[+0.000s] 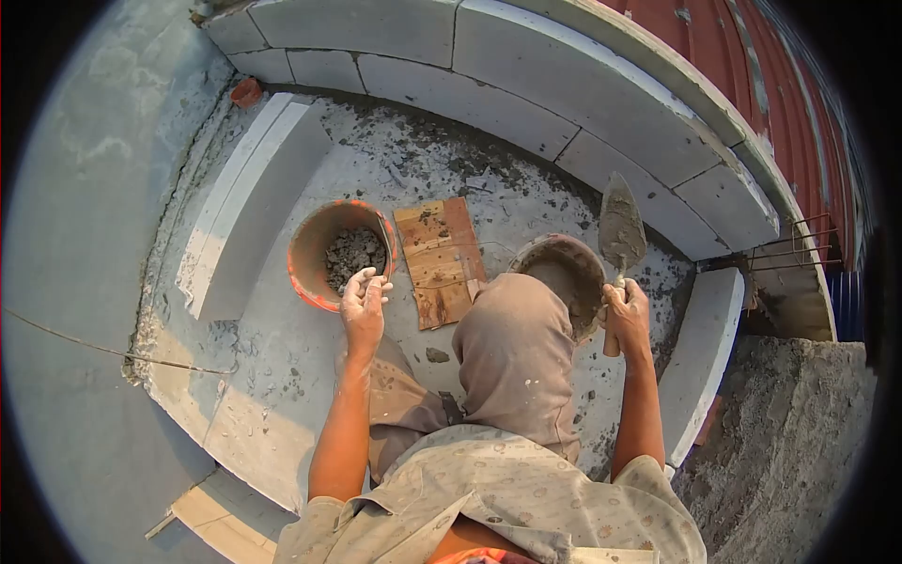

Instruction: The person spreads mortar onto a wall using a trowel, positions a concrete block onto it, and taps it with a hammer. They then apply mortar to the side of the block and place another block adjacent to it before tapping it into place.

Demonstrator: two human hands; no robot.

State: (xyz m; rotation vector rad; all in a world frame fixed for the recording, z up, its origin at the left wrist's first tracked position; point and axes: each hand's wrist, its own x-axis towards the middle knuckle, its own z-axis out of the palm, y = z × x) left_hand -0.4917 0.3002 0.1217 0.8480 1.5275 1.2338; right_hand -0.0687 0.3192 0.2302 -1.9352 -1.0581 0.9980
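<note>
My right hand point(628, 313) grips the wooden handle of a masonry trowel point(620, 230), whose mortar-smeared blade points up toward the block wall. My left hand point(363, 301) hovers at the near rim of an orange bucket point(307, 252); its fingers are loosely curled and dusted with mortar, and I cannot tell if they hold anything. Grey mortar lumps point(353, 256) lie in the bucket. A second, mortar-caked pan point(564, 268) sits just left of the trowel, partly hidden by my raised knee.
A curved course of white blocks point(526, 85) runs along the far edge. Single white blocks lie at left point(254, 193) and right point(705, 352). A wooden board point(440, 258) lies between the two containers. Rebar point(799, 244) sticks out at right, with red sheeting beyond.
</note>
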